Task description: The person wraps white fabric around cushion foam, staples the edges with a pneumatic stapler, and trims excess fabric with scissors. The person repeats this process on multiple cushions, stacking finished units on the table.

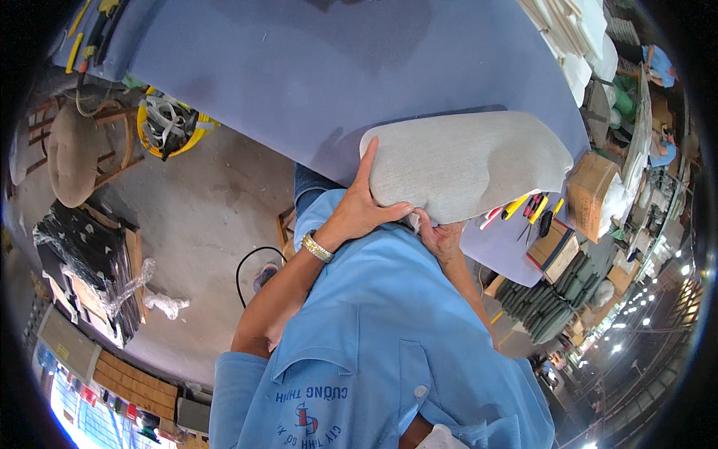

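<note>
Cushion lies on the counter, at two o'clock from the view's centre. The left hand is spread wide, forefinger against the cushion's nine-o'clock end and thumb at its near edge; the right hand is half curled at seven o'clock, touching that edge, its grip too hidden to tell. Tools lie at four o'clock from the cushion.

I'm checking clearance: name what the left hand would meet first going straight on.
The left hand would likely meet the grey cushion, which it seems to touch at one end; depth is unclear.
</note>
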The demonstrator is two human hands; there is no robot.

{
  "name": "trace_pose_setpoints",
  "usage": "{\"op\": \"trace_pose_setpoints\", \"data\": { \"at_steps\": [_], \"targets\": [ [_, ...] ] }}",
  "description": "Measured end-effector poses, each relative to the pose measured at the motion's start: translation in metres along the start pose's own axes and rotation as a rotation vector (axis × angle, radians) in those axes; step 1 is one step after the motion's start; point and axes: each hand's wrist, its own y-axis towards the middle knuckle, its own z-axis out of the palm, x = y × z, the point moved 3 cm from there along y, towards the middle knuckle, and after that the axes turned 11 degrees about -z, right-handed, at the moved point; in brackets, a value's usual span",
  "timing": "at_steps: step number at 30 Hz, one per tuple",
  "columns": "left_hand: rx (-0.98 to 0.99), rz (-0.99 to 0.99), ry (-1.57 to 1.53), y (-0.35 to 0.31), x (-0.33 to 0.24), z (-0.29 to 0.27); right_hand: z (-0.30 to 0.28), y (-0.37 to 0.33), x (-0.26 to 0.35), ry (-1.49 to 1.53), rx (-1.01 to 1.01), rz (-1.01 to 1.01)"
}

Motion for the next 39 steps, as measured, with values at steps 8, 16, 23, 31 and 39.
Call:
{"op": "trace_pose_setpoints", "data": {
  "at_steps": [8,16,23,31,39],
  "targets": [
    [-0.027,0.309,0.522,0.022,-0.067,0.033,-0.002,-0.008,-0.022,0.174,-0.260,0.128],
    [0.146,0.441,0.819,0.050,-0.104,0.053,0.022,-0.003,-0.045,0.259,-0.404,0.164],
    [0.145,0.566,0.958,0.046,-0.103,0.062,0.041,-0.004,-0.047,0.336,-0.496,0.253],
    [0.131,0.528,0.984,0.046,-0.102,0.070,0.041,-0.005,-0.050,0.457,-0.486,0.266],
    [0.134,0.549,0.951,0.042,-0.096,0.072,0.033,-0.011,-0.050,0.386,-0.464,0.245]
  ]
}}
